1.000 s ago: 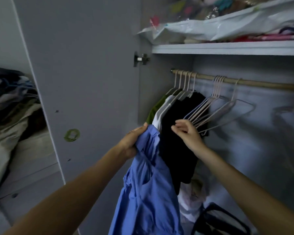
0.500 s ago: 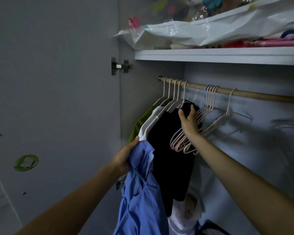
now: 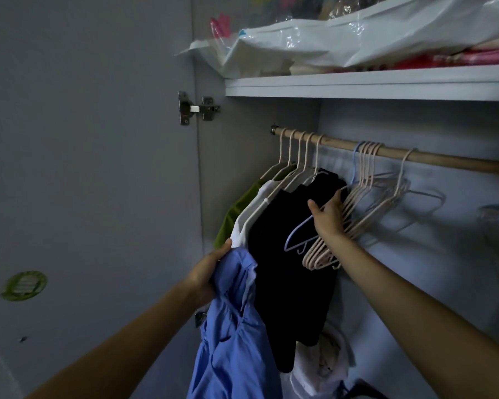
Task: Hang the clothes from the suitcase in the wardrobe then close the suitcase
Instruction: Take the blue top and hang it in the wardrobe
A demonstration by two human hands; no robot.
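Mid hang step: our left grip (image 3: pixel 211 272) clutches the shirt (image 3: pixel 231 335), right grip (image 3: pixel 329 214) grasps the blue hanger (image 3: pixel 297 234). Next we unhook it from the rail (image 3: pixel 444 159).

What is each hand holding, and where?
Left hand grips the blue shirt near its top; right hand holds an empty hanger by its shoulder.

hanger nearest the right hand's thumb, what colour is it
Pale blue hanger, unlike the pinkish-beige ones beside it; the head view shows it against the black garment.

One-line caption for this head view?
Left hand grips blue shirt; right hand grasps empty hangers on wardrobe rail.
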